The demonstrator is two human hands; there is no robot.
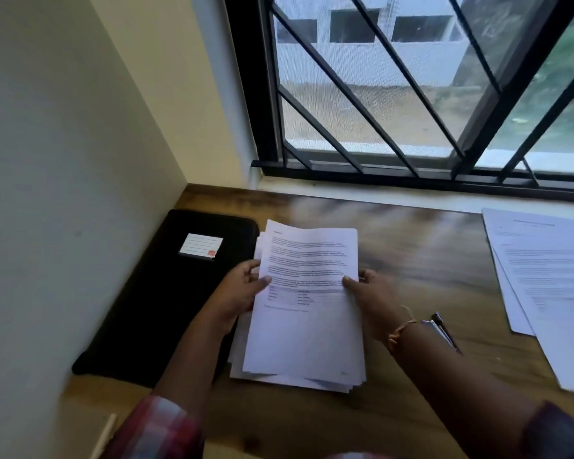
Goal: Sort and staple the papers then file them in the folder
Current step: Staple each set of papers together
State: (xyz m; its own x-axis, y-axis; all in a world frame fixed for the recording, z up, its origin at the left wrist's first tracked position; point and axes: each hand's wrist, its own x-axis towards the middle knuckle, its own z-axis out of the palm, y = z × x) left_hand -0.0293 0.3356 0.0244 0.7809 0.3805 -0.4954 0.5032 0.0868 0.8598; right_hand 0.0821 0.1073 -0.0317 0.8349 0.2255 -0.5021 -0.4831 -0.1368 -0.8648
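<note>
A thick stack of printed white papers (304,342) lies on the wooden desk (421,260) in front of me. My left hand (237,296) grips its left edge, thumb on top of the upper sheet. My right hand (371,299) grips the right edge the same way, thumb on the page. The upper sheets look lifted at the far end. A black folder (153,303) with a white label (201,246) lies closed to the left, partly under the stack. A silver stapler (443,331) sits just behind my right wrist.
A second, fanned pile of printed sheets (550,286) lies at the desk's right side. The wall (63,193) closes off the left, and a barred window (411,94) with a sill runs along the far edge.
</note>
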